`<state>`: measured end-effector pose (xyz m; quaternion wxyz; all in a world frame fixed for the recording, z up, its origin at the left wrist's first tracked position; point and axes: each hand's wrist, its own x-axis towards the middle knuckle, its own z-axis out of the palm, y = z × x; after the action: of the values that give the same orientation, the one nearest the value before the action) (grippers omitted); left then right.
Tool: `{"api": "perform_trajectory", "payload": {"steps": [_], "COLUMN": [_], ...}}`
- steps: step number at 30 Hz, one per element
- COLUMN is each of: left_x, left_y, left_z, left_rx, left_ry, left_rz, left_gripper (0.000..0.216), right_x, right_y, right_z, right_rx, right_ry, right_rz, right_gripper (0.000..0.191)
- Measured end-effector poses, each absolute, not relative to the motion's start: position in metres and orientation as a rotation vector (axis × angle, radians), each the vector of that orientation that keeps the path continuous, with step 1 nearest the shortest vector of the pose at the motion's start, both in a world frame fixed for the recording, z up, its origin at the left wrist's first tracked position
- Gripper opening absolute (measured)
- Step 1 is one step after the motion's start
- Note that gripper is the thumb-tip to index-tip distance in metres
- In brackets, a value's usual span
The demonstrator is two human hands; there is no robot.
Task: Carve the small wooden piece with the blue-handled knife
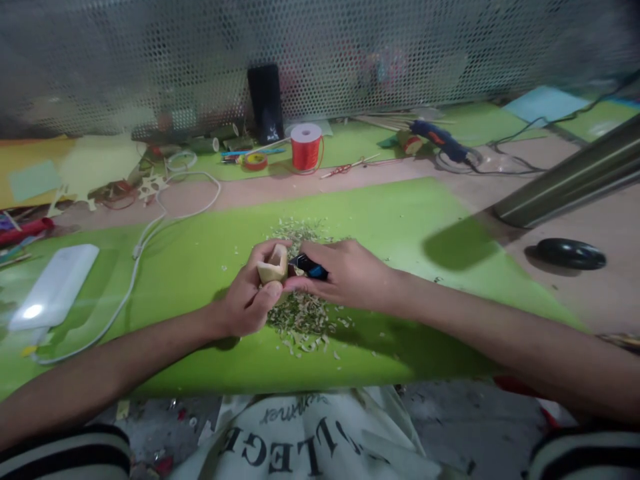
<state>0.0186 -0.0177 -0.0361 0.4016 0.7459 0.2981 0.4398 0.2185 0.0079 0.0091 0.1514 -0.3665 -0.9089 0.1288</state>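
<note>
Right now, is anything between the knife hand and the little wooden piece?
Nothing visible. The right hand holds the knife right against the wooden piece, gripped by the left hand above the shavings.

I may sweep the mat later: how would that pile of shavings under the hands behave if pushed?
The shavings look thin and small, so probably very light and apt to scatter. They lie loose on the smooth green mat, so they would likely slide easily, with strays left behind.
</note>
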Motion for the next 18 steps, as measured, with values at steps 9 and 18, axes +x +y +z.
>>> {"api": "perform_trajectory", "payload": {"steps": [9, 18], "left_x": [0.021, 0.022], "left_y": [-0.015, -0.027], "left_z": [-0.034, -0.035], "left_rx": [1.88, 1.706], "left_ry": [0.567, 0.653], "left_rz": [1.055, 1.073], "left_gripper": [0.047, 0.039], "right_x": [0.217, 0.214], "right_y": [0.005, -0.001], "right_z": [0.012, 0.022], "right_rx": [-1.082, -1.166], "right_ry": [-2.674, -2.685], "right_rz": [0.264, 0.367], "right_gripper": [0.048, 0.041]}}
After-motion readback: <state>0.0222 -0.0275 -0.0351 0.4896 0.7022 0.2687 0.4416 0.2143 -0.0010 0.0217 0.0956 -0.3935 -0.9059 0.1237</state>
